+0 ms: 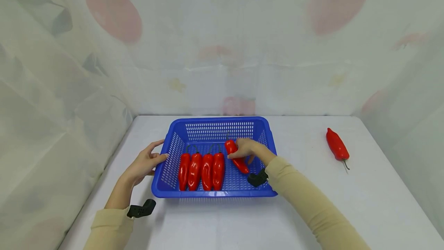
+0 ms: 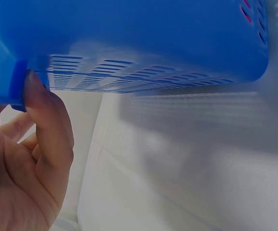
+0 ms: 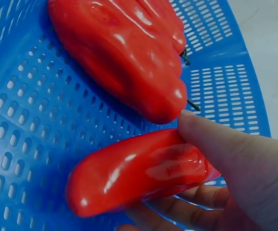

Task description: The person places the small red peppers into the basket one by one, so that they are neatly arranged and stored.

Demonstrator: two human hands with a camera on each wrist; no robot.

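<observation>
A blue plastic basket (image 1: 215, 194) with slotted walls stands on the table. My left hand (image 1: 145, 164) pinches its left rim between thumb and fingers; the left wrist view shows those fingers (image 2: 52, 130) at the rim's edge. Inside, several red peppers (image 1: 195, 171) lie side by side toward the left, their stems pointing to the back. My right hand (image 1: 247, 149) reaches into the right part of the basket and holds another red pepper (image 3: 129, 168), thumb on one side and fingers beneath. That pepper lies at a slant, its tip toward the front right.
One more red pepper (image 1: 337, 145) lies on the white table (image 1: 305, 138) to the right of the basket, its stem toward the front. Patterned cloth (image 1: 222, 49) hangs behind the table and along both sides.
</observation>
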